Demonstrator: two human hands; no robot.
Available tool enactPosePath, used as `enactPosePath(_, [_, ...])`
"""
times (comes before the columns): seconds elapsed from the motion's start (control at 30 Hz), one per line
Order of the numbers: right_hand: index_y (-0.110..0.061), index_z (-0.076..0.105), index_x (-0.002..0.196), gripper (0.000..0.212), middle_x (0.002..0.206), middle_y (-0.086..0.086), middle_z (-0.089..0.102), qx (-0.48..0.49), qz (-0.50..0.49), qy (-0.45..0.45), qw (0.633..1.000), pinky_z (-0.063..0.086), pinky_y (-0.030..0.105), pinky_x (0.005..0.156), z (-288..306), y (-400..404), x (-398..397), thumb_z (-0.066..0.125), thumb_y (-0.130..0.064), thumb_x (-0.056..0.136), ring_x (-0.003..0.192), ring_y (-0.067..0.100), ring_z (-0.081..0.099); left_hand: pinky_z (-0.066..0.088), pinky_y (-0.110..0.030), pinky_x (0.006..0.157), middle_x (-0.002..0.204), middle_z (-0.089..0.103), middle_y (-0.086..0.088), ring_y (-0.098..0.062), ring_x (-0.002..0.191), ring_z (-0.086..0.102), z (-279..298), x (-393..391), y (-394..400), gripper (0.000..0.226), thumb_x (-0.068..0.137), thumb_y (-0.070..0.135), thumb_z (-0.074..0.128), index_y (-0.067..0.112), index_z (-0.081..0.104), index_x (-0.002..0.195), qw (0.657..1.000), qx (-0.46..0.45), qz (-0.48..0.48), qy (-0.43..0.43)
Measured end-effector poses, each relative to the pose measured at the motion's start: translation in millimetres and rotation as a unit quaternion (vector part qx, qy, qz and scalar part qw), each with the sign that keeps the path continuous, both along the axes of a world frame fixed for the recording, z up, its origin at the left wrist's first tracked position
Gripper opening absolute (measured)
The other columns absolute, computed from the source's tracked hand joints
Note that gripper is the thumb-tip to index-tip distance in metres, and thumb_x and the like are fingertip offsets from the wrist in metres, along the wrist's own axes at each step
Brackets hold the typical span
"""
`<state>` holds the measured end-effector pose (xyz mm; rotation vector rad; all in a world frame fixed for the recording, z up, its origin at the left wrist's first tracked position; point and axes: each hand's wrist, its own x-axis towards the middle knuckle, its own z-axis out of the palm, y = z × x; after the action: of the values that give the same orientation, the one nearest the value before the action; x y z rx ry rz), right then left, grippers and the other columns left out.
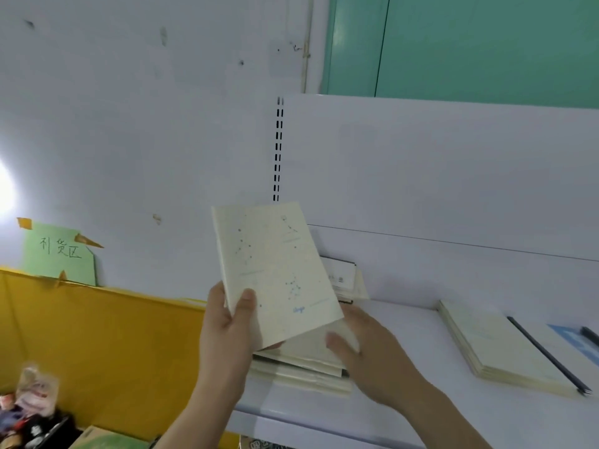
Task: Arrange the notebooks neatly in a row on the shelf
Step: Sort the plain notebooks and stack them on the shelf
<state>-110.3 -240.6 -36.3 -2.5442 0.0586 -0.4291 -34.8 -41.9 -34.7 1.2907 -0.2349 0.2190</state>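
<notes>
My left hand (227,322) grips a cream notebook (275,270) with constellation drawings by its lower left corner and holds it tilted above the white shelf (405,409). Under it lies a loose stack of cream notebooks (301,367) at the shelf's left end. My right hand (366,348) rests flat on that stack, fingers spread. Behind the stack a few more notebooks (343,277) lean against the shelf's back panel. To the right another pile of notebooks (499,348) lies flat, with a black-spined one on top.
The shelf's white back panel (453,176) rises behind, with a slotted upright (277,150) at its left edge. A yellow partition (103,345) with a green paper sign (60,254) stands to the left. Bags and a box (39,416) lie at the lower left.
</notes>
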Motion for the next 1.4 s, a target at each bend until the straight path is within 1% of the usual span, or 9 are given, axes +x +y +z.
enactPosePath(0.1, [-0.036,0.035,0.139,0.062,0.14,-0.018,0.037,-0.161,0.052,0.053,0.984,0.033,0.031,0.107,-21,9,16,0.036,-0.068,0.086,0.128,0.006,0.034,0.06,-0.056,0.075,0.108,0.07,0.014,-0.02,0.103,0.067,-3,0,12,0.02,0.1,0.03,0.056,0.041,0.055,0.118,1.0,0.01,0.017,0.001])
enactPosePath(0.23, [-0.025,0.054,0.1,0.031,0.104,-0.008,0.058,-0.26,0.026,0.039,0.965,0.041,0.031,0.085,-19,16,12,0.042,-0.053,0.092,0.096,0.015,0.052,0.06,-0.047,0.078,0.107,0.069,0.016,-0.013,0.101,0.067,-4,0,23,0.019,0.101,0.03,0.056,0.041,0.055,0.116,0.999,0.037,0.017,-0.012])
enactPosePath(0.4, [-0.024,0.049,0.078,0.027,0.072,-0.005,0.059,-0.181,0.004,0.027,0.983,0.042,0.025,0.066,8,2,-6,0.043,-0.043,0.097,0.068,0.011,0.053,0.054,-0.027,0.07,0.107,0.066,0.015,-0.004,0.096,0.064,0,-2,31,0.021,0.102,0.029,0.052,0.035,0.052,0.122,0.997,0.068,0.018,-0.032])
enactPosePath(0.57, [-0.037,0.057,0.111,0.019,0.093,-0.008,0.068,-0.092,-0.116,-0.046,0.988,0.047,0.033,0.075,42,-29,-33,0.041,-0.039,0.099,0.087,0.016,0.062,0.051,-0.028,0.065,0.103,0.064,0.014,-0.006,0.093,0.062,2,-8,29,0.015,0.103,0.03,0.049,0.037,0.048,0.116,0.995,0.089,0.033,-0.034])
enactPosePath(0.67, [-0.045,0.058,0.105,0.016,0.093,-0.02,0.067,0.038,-0.124,-0.09,0.987,0.044,0.024,0.07,62,-30,-61,0.046,-0.036,0.099,0.087,-0.003,0.058,0.051,-0.03,0.065,0.104,0.063,0.014,-0.009,0.094,0.061,2,-9,22,0.013,0.104,0.029,0.047,0.038,0.046,0.115,0.995,0.092,0.035,-0.022])
enactPosePath(0.9, [-0.025,0.072,0.1,0.018,0.096,-0.004,0.073,0.441,-0.109,-0.202,0.868,0.055,0.043,0.072,68,-10,-87,0.055,-0.025,0.097,0.089,0.021,0.066,0.053,-0.03,0.071,0.105,0.067,0.012,-0.012,0.097,0.064,3,-32,-15,0.015,0.104,0.03,0.047,0.039,0.05,0.114,0.996,0.083,-0.043,-0.007])
enactPosePath(1.07, [-0.021,0.067,0.085,0.026,0.089,-0.005,0.069,0.387,-0.236,-0.16,0.877,0.051,0.047,0.088,33,0,-69,0.048,-0.033,0.099,0.089,0.019,0.064,0.053,-0.033,0.077,0.095,0.069,0.018,-0.006,0.092,0.065,7,-60,-52,0.015,0.104,0.036,0.044,0.045,0.056,0.104,0.994,0.046,-0.101,0.01])
enactPosePath(1.27, [-0.023,0.065,0.089,0.028,0.09,-0.006,0.067,0.395,-0.261,-0.137,0.87,0.045,0.031,0.072,12,-5,-81,0.043,-0.034,0.101,0.086,0.01,0.061,0.046,-0.028,0.065,0.087,0.067,0.013,-0.003,0.078,0.062,-1,-78,-75,0.021,0.101,0.048,0.041,0.036,0.057,0.096,0.991,0.065,-0.109,0.029])
enactPosePath(1.4, [-0.024,0.067,0.086,0.026,0.084,-0.007,0.07,0.388,-0.292,-0.136,0.863,0.048,0.032,0.072,10,-21,-97,0.045,-0.028,0.099,0.081,0.01,0.063,0.055,-0.034,0.076,0.098,0.07,0.013,0.0,0.084,0.066,-14,-81,-94,0.014,0.095,0.037,0.061,0.036,0.056,0.108,0.978,0.11,-0.178,0.013])
